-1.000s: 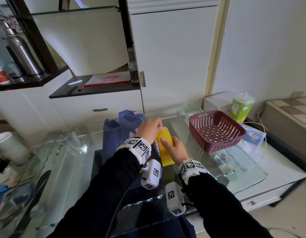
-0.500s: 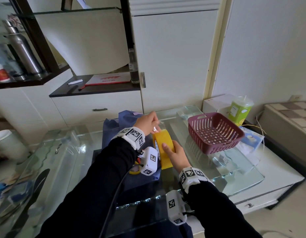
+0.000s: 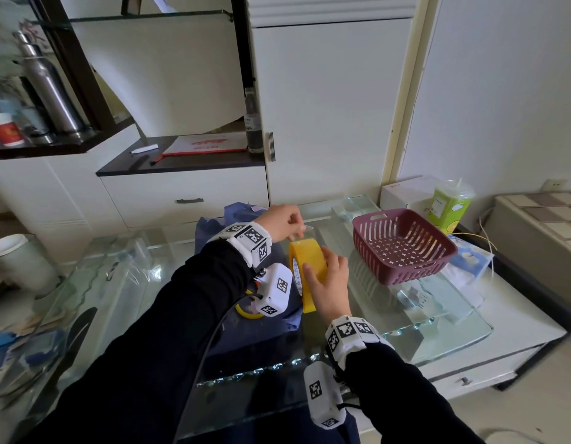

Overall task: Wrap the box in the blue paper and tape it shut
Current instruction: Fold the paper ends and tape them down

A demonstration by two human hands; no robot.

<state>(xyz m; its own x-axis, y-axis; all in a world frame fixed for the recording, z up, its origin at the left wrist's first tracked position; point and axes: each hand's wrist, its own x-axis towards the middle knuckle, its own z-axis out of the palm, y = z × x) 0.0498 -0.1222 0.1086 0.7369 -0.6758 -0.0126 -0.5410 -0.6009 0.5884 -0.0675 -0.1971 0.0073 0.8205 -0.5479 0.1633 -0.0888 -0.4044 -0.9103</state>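
**Both hands on the yellow tape roll above the blue paper**

The right hand (image 3: 329, 283) grips the yellow tape roll (image 3: 306, 261), which stands on edge, with the fingers curled over its outer band and the thumb on its near rim. At eleven o'clock of the roll, the left hand (image 3: 282, 221) pinches the free end of a clear strip (image 3: 305, 227) between thumb and fingertips. The blue paper (image 3: 213, 229) lies rumpled on the glass table (image 3: 437, 315), from nine to eleven o'clock of the roll, partly hidden by the left forearm. I cannot tell whether the box is under it. A maroon basket (image 3: 402, 248) sits at three o'clock of the roll, apart from the hand. A green cup (image 3: 450, 203) stands at one o'clock of the basket.
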